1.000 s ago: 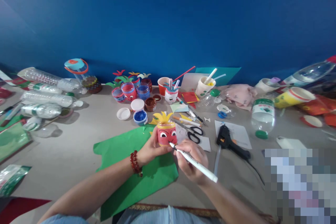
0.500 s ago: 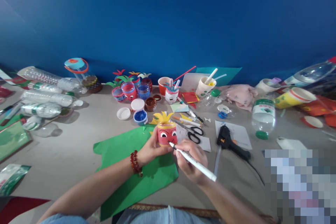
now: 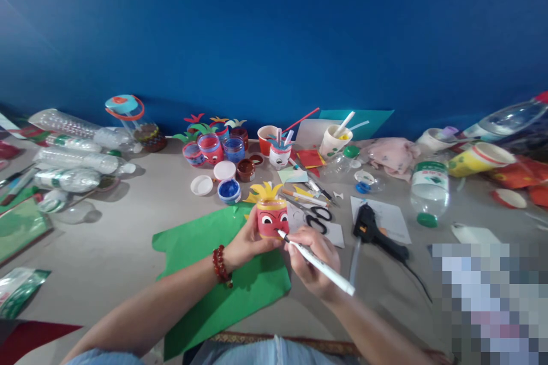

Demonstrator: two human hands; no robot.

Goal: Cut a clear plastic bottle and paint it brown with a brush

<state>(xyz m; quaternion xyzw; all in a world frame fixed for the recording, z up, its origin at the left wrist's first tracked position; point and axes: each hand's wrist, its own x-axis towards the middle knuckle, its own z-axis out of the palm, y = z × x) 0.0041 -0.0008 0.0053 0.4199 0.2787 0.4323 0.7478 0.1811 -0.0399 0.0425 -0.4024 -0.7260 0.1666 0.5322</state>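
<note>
My left hand (image 3: 247, 242) is closed around a small red cup (image 3: 268, 227) with a yellow rim and yellow paper leaves on top. Two white eyes and dark brows show on the cup's front. In my right hand (image 3: 314, 256) is a white marker pen (image 3: 323, 269), its dark tip at the face below the eyes. Whether the tip touches the surface, I cannot tell. Beneath both hands lies a sheet of green paper (image 3: 201, 291). Black-handled scissors (image 3: 319, 219) rest just beyond my right hand.
A black glue gun (image 3: 374, 231) with its cable lies to the right. Open paint jars (image 3: 229, 189) and several decorated cups (image 3: 209, 148) stand at the back. Plastic bottles (image 3: 72, 159) crowd the left, and an upturned bottle (image 3: 429, 191) stands at right. A blue wall (image 3: 274, 40) closes off the far side.
The pen tip has shifted slightly to the right on the cup's face, and my right hand with it. My left hand and the cup have stayed in place.
</note>
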